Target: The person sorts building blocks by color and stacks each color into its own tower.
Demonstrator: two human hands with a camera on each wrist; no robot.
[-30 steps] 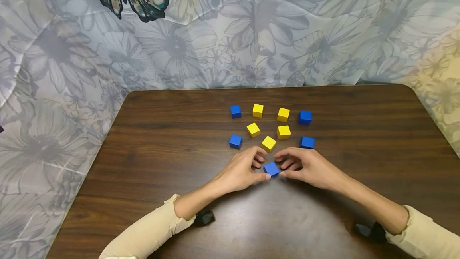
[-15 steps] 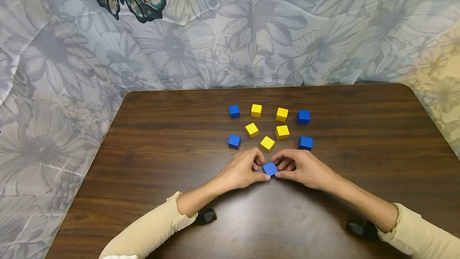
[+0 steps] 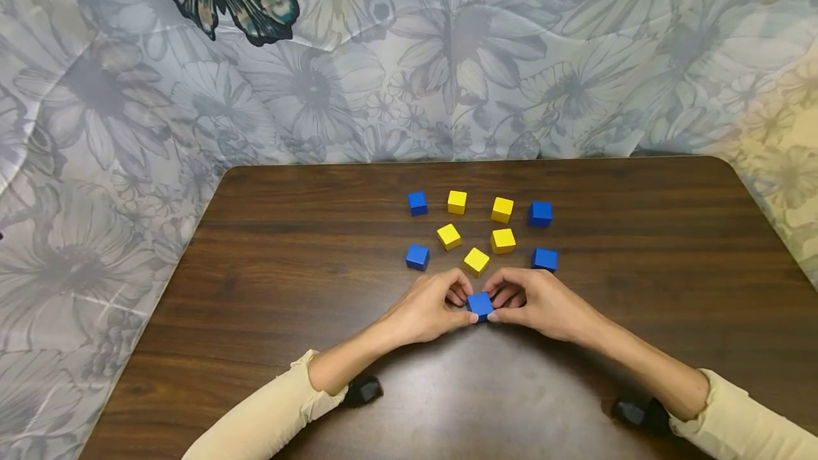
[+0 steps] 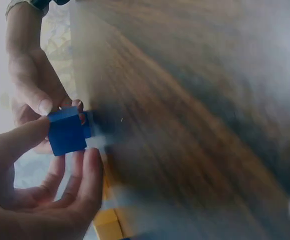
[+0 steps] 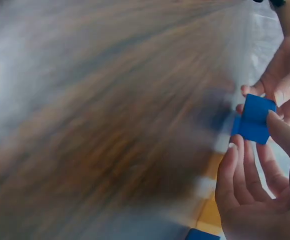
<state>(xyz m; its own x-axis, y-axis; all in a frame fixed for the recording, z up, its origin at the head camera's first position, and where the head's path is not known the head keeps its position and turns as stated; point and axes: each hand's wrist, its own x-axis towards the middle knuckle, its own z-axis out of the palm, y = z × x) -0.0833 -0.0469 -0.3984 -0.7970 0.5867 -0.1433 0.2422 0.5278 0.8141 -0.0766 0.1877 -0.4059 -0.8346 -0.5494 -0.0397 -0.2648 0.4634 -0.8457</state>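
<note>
Blue cube, position: I hold the blue cube (image 3: 480,305) between my two hands, low over the near middle of the counter (image 3: 287,254); whether its underside touches the surface I cannot tell.
Left grip: my left grip (image 3: 437,306) pinches the cube from its left side, thumb (image 4: 30,134) against one face, fingers (image 4: 91,172) curled at the opposite side.
Right grip: my right grip (image 3: 543,302) pinches from the right in the same manner, thumb (image 5: 280,131) opposing curled fingertips.
Thumbs: both tips sit close together at the cube's near edge.
Blue cube, appearance: plain, solid blue, sharp-edged; top face brighter than the near face; turned slightly out of line with the counter's edge.
Yellow cubes: I count five yellow cubes (image 3: 503,241) beyond my hands, spaced apart; the nearest lies just past my fingers.
Other blue cubes: two stand left of the yellow group, two right (image 3: 540,214).
</note>
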